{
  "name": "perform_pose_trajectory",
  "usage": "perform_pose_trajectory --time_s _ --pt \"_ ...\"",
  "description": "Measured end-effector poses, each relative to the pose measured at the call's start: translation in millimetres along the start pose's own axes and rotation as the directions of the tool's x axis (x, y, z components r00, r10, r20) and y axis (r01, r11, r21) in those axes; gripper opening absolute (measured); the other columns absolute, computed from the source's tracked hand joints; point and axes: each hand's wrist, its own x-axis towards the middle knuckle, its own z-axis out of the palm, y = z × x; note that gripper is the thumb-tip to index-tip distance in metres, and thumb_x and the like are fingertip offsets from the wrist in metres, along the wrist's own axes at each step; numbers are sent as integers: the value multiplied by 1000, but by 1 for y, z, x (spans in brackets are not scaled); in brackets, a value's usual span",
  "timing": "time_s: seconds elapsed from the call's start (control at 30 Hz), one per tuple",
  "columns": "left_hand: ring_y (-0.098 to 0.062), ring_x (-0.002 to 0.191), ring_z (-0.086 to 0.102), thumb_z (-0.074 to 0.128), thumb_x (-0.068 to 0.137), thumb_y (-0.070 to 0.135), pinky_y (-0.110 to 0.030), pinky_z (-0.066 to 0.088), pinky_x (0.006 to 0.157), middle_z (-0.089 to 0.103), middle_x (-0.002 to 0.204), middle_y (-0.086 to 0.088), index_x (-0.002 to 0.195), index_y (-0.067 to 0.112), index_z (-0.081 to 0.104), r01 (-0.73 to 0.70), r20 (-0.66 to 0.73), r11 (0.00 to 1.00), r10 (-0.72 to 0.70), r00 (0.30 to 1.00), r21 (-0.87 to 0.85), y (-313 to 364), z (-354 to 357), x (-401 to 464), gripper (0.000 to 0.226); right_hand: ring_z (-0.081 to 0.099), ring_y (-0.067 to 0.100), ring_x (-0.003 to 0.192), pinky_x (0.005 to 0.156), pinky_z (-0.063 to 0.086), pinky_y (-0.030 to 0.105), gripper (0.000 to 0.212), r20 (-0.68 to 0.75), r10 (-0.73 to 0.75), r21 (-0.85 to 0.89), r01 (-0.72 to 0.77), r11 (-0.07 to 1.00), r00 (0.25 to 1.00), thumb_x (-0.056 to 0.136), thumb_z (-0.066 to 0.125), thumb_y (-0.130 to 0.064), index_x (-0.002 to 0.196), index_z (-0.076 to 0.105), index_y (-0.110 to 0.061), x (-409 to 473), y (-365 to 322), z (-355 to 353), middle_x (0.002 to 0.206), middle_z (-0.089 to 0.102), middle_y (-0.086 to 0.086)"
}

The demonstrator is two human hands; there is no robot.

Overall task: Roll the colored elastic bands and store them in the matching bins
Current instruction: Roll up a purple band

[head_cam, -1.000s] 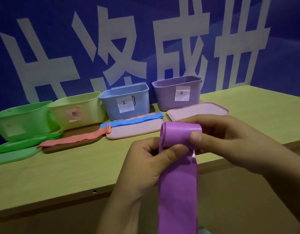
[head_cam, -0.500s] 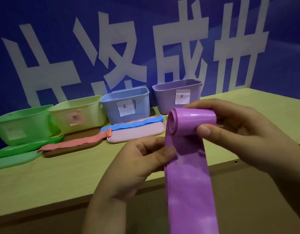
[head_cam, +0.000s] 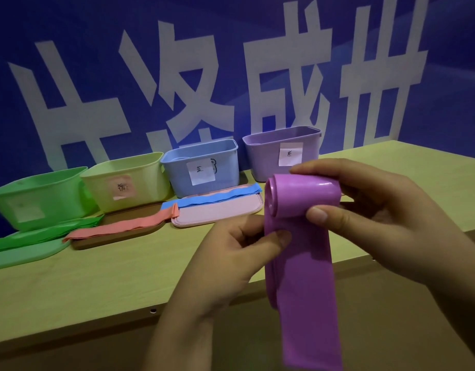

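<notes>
Over yellow tabletop (head_cam: 124,277): right hand (head_cam: 386,223) pinching rolled top of purple elastic band (head_cam: 303,250), left hand (head_cam: 231,258) gripping its hanging strip, just before purple bin (head_cam: 266,153).

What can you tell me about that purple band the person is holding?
The purple band is a wide, flat strip that looks smooth, glossy and stretchy. Its top end is wound into a loose roll with a hollow middle; the rest hangs straight down out of view. The right hand holds the roll between thumb and fingers, and the left hand pinches the strip just below it. It is held up in front of the table's edge.
</notes>
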Motion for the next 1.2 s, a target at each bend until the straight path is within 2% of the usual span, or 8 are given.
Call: perform_pose_trajectory --time_s 0.2,0.3,0.43,0.57,0.67,0.8,1.03,1.2 --pt "-4 88 67 67 77 34 -14 51 73 74 91 9 94 26 72 -39 -35 995 42 998 91 3 5 1 19 55 2 107 75 48 8 40 -48 -72 -189 62 980 996 77 55 -43 117 52 -41 2 2 6 111 57 -20" --pt "-3 92 65 61 89 26 -16 51 79 73 94 13 98 31 69 -36 -61 986 46 997 163 -1 11 2 13 54 3 108 83 49 12 41 -57 -87 -226 72 972 995 78 54 -44 119 51 -40 5 2 8 112 55 -21" --pt "6 93 62 55 86 36 -9 47 77 70 97 21 103 37 66 -16 -92 981 34 995 192 -1 15 2 20 53 3 111 86 48 13 40 -25 -76 -201 69 977 997 78 55 -45 118 52 -42 7 3 6 113 56 -21" --pt "5 89 62 52 82 43 -17 45 77 71 92 21 97 38 67 -22 -141 976 53 989 219 -1 15 3 22 53 0 111 78 50 10 42 -29 -34 -154 29 988 999 75 55 -48 117 51 -44 8 3 3 114 56 -22" --pt "1 90 64 55 90 28 -26 50 86 72 90 19 96 37 70 -7 -193 980 46 980 199 0 17 4 18 53 3 111 77 51 13 42 -38 -42 -160 36 986 998 76 55 -48 118 52 -43 8 3 2 112 57 -21" --pt "-14 91 69 61 88 26 -43 53 90 75 87 11 91 34 74 5 -210 988 28 977 153 -2 17 5 15 54 5 112 78 54 18 42 -30 -37 -137 33 990 999 76 56 -47 118 54 -40 7 3 2 113 58 -19" --pt "-13 72 70 66 67 18 -29 58 63 75 80 1 88 16 73 52 -96 995 -60 994 -87 1 10 5 23 57 12 112 77 56 23 41 41 -1 -20 2 1000 999 74 61 -43 115 59 -38 6 4 -4 113 61 -14" --pt "-14 73 69 68 63 19 -30 59 68 75 80 0 81 16 76 69 -64 994 -75 995 -90 0 7 7 21 57 9 110 75 53 16 41 26 19 30 -20 999 999 73 62 -37 114 61 -36 4 7 -6 112 62 -15"
